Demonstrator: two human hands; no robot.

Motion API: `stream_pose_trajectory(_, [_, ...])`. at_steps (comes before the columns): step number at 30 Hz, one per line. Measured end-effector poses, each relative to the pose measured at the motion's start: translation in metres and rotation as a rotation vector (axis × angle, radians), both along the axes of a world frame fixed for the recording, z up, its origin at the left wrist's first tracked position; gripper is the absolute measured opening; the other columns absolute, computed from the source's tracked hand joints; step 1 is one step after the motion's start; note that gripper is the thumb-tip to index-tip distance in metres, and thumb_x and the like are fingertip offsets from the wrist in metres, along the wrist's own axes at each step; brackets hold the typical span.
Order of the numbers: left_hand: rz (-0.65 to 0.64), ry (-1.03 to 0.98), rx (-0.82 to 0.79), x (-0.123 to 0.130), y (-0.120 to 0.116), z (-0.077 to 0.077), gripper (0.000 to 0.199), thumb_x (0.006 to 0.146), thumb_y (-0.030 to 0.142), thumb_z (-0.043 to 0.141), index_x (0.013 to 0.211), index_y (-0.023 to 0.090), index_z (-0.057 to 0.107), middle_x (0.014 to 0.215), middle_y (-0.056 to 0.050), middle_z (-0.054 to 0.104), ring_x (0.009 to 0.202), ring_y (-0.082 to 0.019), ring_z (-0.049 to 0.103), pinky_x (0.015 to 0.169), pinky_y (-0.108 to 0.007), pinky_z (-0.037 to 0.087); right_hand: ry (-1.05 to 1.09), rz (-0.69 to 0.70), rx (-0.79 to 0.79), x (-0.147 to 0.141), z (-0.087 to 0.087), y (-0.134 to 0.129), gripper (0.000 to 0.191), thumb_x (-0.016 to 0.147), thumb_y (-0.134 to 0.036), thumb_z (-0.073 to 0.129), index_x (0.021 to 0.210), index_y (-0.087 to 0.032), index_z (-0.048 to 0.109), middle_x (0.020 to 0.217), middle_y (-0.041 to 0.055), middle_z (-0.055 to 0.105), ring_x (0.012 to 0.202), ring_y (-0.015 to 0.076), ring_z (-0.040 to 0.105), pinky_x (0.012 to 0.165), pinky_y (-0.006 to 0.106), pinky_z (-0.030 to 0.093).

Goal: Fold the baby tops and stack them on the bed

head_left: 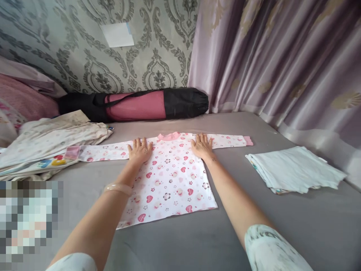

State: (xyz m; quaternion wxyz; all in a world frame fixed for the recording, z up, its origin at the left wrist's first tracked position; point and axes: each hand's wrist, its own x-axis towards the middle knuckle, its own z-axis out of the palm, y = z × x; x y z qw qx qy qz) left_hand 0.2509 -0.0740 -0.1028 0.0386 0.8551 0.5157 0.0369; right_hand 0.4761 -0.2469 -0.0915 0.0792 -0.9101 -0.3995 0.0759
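Note:
A white long-sleeved child's shirt point(169, 180) with pink hearts and flowers lies spread flat on the grey sheet, its pink collar facing away from me. Both sleeves stretch out sideways, ending in pink cuffs. My left hand point(140, 150) rests flat on the left shoulder, fingers spread. On the right shoulder, where the sleeve begins, my right hand point(202, 146) also presses flat with its fingers apart. Neither hand grips the cloth. The left cuff touches a loose pile of clothes point(64, 131). My left forearm covers part of the shirt's left side.
A folded pale garment point(296, 169) lies to the right on the grey sheet point(180, 244). Along the wall stretches a black and pink rolled bag point(135, 105). Purple curtains point(267, 56) hang at the right. A blurred patch point(28, 222) hides something at the lower left.

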Motion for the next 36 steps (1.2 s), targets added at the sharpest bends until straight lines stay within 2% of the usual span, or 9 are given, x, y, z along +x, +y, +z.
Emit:
stream_pose_trajectory(5, [-0.005, 0.003, -0.005, 0.0, -0.004, 0.003, 0.073, 0.095, 0.054, 0.015, 0.151, 0.011, 0.03, 0.157, -0.019, 0.027, 0.146, -0.035, 0.021, 0.115, -0.06, 0.016, 0.113, 0.002, 0.021, 0.003, 0.007, -0.002, 0.066, 0.1, -0.047, 0.013, 0.155, -0.012, 0.022, 0.162, 0.0132, 0.012, 0.149, 0.0282, 0.006, 0.118, 0.053, 0.004])
stream_pose_trajectory(9, [0.006, 0.011, -0.007, 0.001, -0.006, 0.007, 0.074, 0.094, 0.055, 0.015, 0.151, 0.011, 0.031, 0.157, -0.019, 0.027, 0.146, -0.035, 0.022, 0.115, -0.059, 0.018, 0.219, 0.007, 0.185, 0.033, 0.028, -0.015, 0.06, 0.101, -0.044, 0.023, 0.153, -0.014, 0.026, 0.16, 0.0118, 0.024, 0.146, 0.0214, 0.021, 0.116, 0.039, 0.021])
stream_pose_trajectory(11, [0.009, 0.015, -0.005, 0.001, -0.007, 0.007, 0.074, 0.094, 0.055, 0.014, 0.151, 0.011, 0.031, 0.157, -0.019, 0.027, 0.146, -0.035, 0.021, 0.115, -0.059, 0.017, 0.149, -0.148, 0.281, 0.056, 0.04, -0.03, 0.053, 0.099, -0.035, 0.034, 0.148, -0.014, 0.036, 0.154, 0.0113, 0.037, 0.139, 0.0182, 0.033, 0.111, 0.031, 0.028])
stream_pose_trajectory(14, [0.009, 0.018, -0.005, 0.002, -0.008, 0.007, 0.074, 0.094, 0.055, 0.014, 0.151, 0.01, 0.031, 0.157, -0.019, 0.027, 0.146, -0.035, 0.021, 0.115, -0.06, 0.017, 0.1, -0.371, 0.284, 0.088, 0.05, -0.06, 0.05, 0.098, -0.024, 0.029, 0.144, -0.008, 0.04, 0.147, 0.0203, 0.042, 0.135, 0.0273, 0.038, 0.107, 0.043, 0.033])
stream_pose_trajectory(16, [0.009, 0.016, -0.004, 0.003, -0.008, 0.008, 0.073, 0.094, 0.053, 0.015, 0.151, 0.01, 0.032, 0.157, -0.019, 0.028, 0.146, -0.035, 0.022, 0.115, -0.06, 0.018, 0.072, -0.519, 0.279, 0.103, 0.048, -0.079, 0.049, 0.094, -0.019, 0.03, 0.141, -0.007, 0.043, 0.142, 0.0243, 0.045, 0.134, 0.0334, 0.039, 0.104, 0.053, 0.033])
stream_pose_trajectory(20, [0.006, 0.02, -0.003, 0.003, -0.009, 0.01, 0.072, 0.094, 0.052, 0.016, 0.15, 0.01, 0.032, 0.156, -0.019, 0.029, 0.145, -0.035, 0.022, 0.115, -0.061, 0.018, 0.045, -0.791, 0.312, 0.118, 0.032, -0.1, 0.047, 0.092, -0.021, 0.037, 0.137, -0.012, 0.048, 0.139, 0.0228, 0.047, 0.132, 0.0338, 0.039, 0.102, 0.052, 0.033])
stream_pose_trajectory(30, [0.054, 0.047, 0.018, 0.008, -0.011, 0.014, 0.071, 0.095, 0.05, 0.021, 0.15, 0.007, 0.03, 0.159, -0.023, 0.018, 0.147, -0.038, 0.015, 0.114, -0.059, 0.018, -0.04, -0.854, 0.312, 0.132, 0.016, -0.1, 0.046, 0.083, -0.015, 0.05, 0.128, -0.005, 0.05, 0.132, 0.0259, 0.048, 0.124, 0.0347, 0.042, 0.097, 0.047, 0.034])
stream_pose_trajectory(33, [-0.07, -0.041, 0.215, 0.022, -0.024, 0.019, 0.063, 0.095, 0.039, 0.03, 0.147, 0.003, 0.033, 0.157, -0.025, 0.022, 0.147, -0.036, 0.017, 0.115, -0.057, 0.016, -0.033, -0.919, 0.371, 0.137, 0.016, -0.101, 0.048, 0.081, -0.016, 0.056, 0.127, -0.007, 0.049, 0.133, 0.0255, 0.046, 0.123, 0.0349, 0.043, 0.096, 0.047, 0.038])
stream_pose_trajectory(36, [-0.318, -0.195, 0.285, 0.05, -0.041, 0.025, 0.053, 0.094, 0.033, 0.037, 0.141, 0.011, 0.044, 0.149, -0.019, 0.042, 0.139, -0.033, 0.033, 0.112, -0.052, 0.025, 0.001, -0.936, 0.368, 0.141, 0.015, -0.101, 0.048, 0.08, -0.016, 0.061, 0.127, -0.009, 0.049, 0.133, 0.0241, 0.045, 0.126, 0.0344, 0.042, 0.098, 0.048, 0.041])
